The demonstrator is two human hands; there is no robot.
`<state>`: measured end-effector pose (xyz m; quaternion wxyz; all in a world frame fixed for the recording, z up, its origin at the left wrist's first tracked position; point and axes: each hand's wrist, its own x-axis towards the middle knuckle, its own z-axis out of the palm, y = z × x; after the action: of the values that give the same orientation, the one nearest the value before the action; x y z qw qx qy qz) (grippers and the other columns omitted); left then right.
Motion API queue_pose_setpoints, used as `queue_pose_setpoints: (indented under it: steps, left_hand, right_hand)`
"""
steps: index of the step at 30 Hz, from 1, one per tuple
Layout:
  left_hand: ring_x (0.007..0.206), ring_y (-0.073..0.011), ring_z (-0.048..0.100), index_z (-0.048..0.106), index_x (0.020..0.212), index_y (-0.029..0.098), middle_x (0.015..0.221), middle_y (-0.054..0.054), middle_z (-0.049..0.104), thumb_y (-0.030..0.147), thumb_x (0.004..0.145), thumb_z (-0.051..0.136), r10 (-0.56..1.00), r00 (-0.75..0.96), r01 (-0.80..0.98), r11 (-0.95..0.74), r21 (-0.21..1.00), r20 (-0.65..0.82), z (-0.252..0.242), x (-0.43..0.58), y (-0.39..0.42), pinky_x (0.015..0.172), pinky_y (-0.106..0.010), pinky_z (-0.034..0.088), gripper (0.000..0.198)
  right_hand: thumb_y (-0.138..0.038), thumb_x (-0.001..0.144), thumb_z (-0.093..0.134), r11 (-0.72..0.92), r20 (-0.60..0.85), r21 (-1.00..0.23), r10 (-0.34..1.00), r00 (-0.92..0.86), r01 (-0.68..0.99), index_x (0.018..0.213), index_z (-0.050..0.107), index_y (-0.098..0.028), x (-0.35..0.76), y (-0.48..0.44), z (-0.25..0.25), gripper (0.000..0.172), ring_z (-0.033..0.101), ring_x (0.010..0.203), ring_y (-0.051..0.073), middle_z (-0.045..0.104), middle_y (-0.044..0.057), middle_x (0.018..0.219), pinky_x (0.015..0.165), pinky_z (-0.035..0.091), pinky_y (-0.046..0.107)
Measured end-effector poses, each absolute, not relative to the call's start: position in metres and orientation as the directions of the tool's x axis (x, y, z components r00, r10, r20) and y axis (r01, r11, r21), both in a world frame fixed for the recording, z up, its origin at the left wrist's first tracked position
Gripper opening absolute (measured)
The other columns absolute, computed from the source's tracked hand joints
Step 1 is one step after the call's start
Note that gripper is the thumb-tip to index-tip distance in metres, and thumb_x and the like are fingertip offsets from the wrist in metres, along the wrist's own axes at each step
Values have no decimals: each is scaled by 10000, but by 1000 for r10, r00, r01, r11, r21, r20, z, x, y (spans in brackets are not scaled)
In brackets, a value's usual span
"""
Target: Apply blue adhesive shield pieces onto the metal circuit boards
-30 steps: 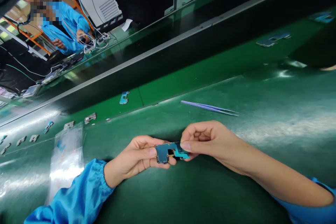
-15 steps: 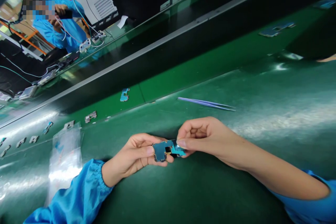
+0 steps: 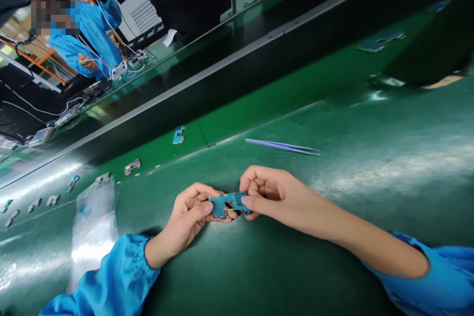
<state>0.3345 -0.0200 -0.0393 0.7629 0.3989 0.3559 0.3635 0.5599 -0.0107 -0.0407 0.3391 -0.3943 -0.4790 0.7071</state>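
Observation:
A small blue circuit board (image 3: 226, 202) is held between both my hands just above the green mat (image 3: 333, 197). My left hand (image 3: 188, 217) pinches its left end with thumb and fingers. My right hand (image 3: 274, 195) pinches its right end, thumb on top. Both arms wear blue sleeves. Purple tweezers (image 3: 281, 146) lie on the mat a little beyond my right hand.
A clear plastic bag (image 3: 92, 227) lies left of my left arm. On the conveyor belt (image 3: 259, 103) behind lie another blue board (image 3: 178, 135) and several small metal parts (image 3: 132, 166). Across the line a person in a blue coat (image 3: 89, 34) handles cables.
Both hands with the board have shifted slightly left and lower toward the mat. The person across the line has raised an arm with the cables.

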Motion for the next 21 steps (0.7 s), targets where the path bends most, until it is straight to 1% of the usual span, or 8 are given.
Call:
queue_pose_setpoints:
  steps: [4,6,8,11,15,17,19,21]
  left_hand:
    - [659,-160,740,615,936,145,765,-40,749,314,862,781,934,284,-99,254,962,-217,-45,334,-31,656,-261,613,248]
    - [655,-166,734,617,969,149,754,-38,744,364,829,800,969,179,14,169,986,-169,-44,333,-28,648,-267,603,315]
    - [735,-174,742,637,1011,149,840,-60,758,386,854,757,993,104,246,27,969,-54,-42,334,-9,699,-271,596,308]
    - [831,-185,739,660,992,138,921,-94,759,352,944,624,990,116,587,-133,799,80,-38,343,51,754,-276,578,222]
    - [1042,-239,708,677,1041,131,1065,-140,744,269,994,508,972,193,699,-234,675,137,-25,370,131,931,-382,544,223]
    - [1278,-311,588,694,1076,120,1284,-200,670,258,998,488,953,258,745,-302,595,161,-15,379,142,1092,-521,427,260]
    - [1461,-379,381,682,1182,107,1523,-235,479,290,998,487,926,331,772,-377,511,184,-6,379,133,1165,-641,273,325]
    - [1487,-379,348,649,1298,168,1554,-189,467,389,974,538,883,439,774,-466,428,167,-2,373,114,1169,-656,261,408]
  right_hand:
    - [-397,840,718,-266,-175,-954,867,-466,-136,954,565,-200,557,-12,-45,275,648,664,148,553,-54,671,689,601,333]
    - [-466,860,697,-243,-147,-955,886,-439,-169,983,550,-199,555,-12,-48,328,633,662,155,574,-43,679,685,598,347]
    - [-528,871,670,-193,-115,-966,917,-382,-174,972,543,-199,554,-10,-51,367,584,594,140,549,-53,650,626,563,319]
    - [-586,879,630,-93,-64,-991,959,-276,-93,928,563,-197,552,-4,-61,397,464,494,107,437,-84,606,513,420,260]
    - [-652,841,610,2,-4,-996,997,-75,87,832,600,-206,550,2,-72,446,379,538,121,362,-77,594,529,321,261]
    - [-702,808,589,44,46,-983,999,8,177,758,585,-210,550,3,-74,495,363,549,131,342,-73,582,545,315,271]
    - [-772,777,538,80,109,-960,990,92,269,684,551,-223,553,4,-73,557,355,541,140,324,-68,566,545,322,280]
    - [-815,750,487,102,170,-931,971,166,352,603,489,-240,557,5,-70,594,341,514,143,275,-72,535,537,335,287]
